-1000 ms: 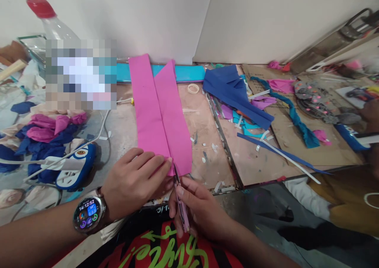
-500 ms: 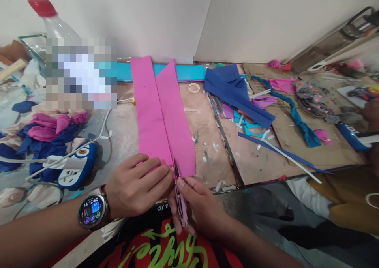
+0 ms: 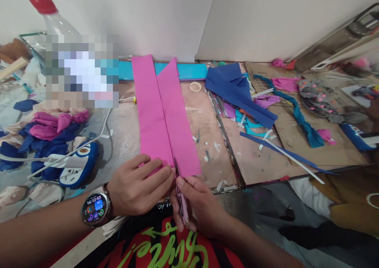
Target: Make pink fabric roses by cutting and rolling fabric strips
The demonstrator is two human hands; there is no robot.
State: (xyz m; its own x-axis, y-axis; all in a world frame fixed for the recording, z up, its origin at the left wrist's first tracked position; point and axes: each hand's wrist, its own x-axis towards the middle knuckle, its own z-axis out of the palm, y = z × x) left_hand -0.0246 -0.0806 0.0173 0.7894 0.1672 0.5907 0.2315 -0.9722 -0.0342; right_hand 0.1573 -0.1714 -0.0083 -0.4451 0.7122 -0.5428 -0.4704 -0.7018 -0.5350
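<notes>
The left hand is holding the near end of the pink material. The right hand is gripping scissors against it. Blue material is lying farther right.

Pink strips flat side by side, right one pointed at far end, pink-handled cutting tool nearest

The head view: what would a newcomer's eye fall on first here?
Probably the bright pink material in the middle of the table, its near end held by the left hand, with scissors in the right hand's grip. Next, perhaps, the red bottle cap at the upper left.
</notes>
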